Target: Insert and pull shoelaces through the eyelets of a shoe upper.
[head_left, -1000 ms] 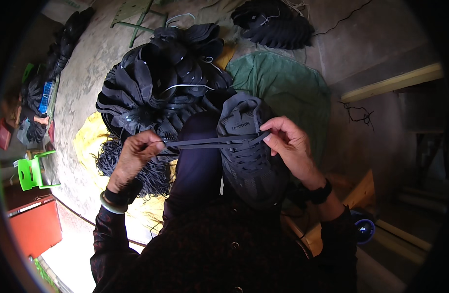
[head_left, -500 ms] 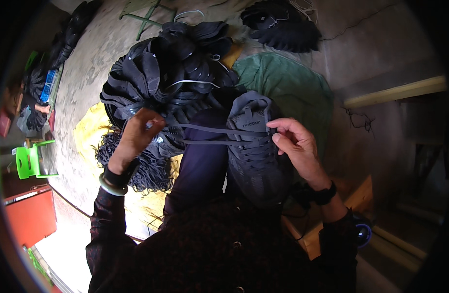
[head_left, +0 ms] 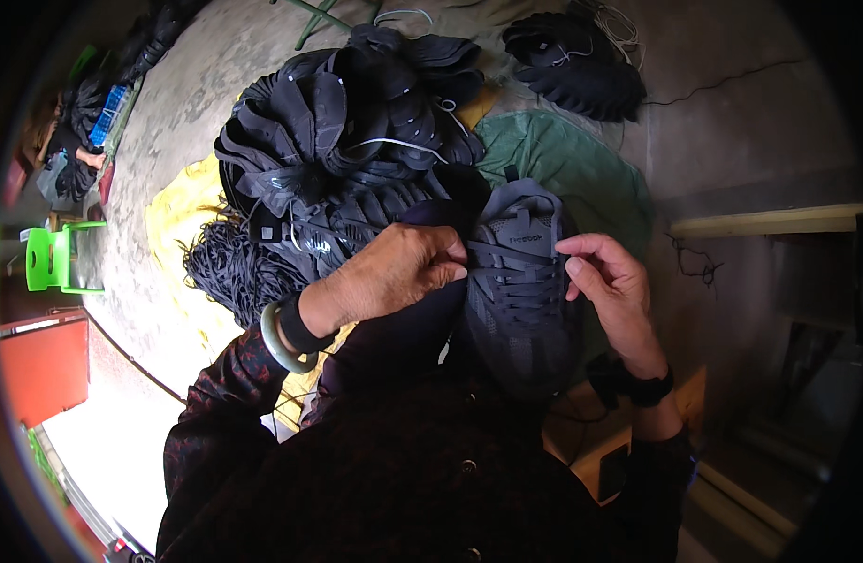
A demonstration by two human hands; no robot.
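A dark grey sneaker (head_left: 520, 347) rests by my knees, its toe toward me and its tongue and heel opening away. Dark laces (head_left: 520, 281) cross its front in several rows. My left hand (head_left: 384, 277) is at the shoe's left edge, thumb and fingers pinched on a shoelace (head_left: 488, 254) near the top eyelets. On the opposite side, my right hand (head_left: 619, 286) has its forefinger tip against the shoe's upper edge, the thumb slightly apart from it. No lace shows between those right fingertips.
Behind my left hand lies a large heap of black shoe uppers (head_left: 309, 122), with a tangle of dark laces (head_left: 234, 272) beside it. Green cloth (head_left: 572, 155) and yellow sheeting (head_left: 183, 211) cover floor. More uppers (head_left: 581, 75) lie farther back. A green chair (head_left: 61, 258) stands left.
My left hand has moved right to the shoe, and the two lace lengths stretched out to the left are now drawn in close. The right hand stays by the shoe's right edge.
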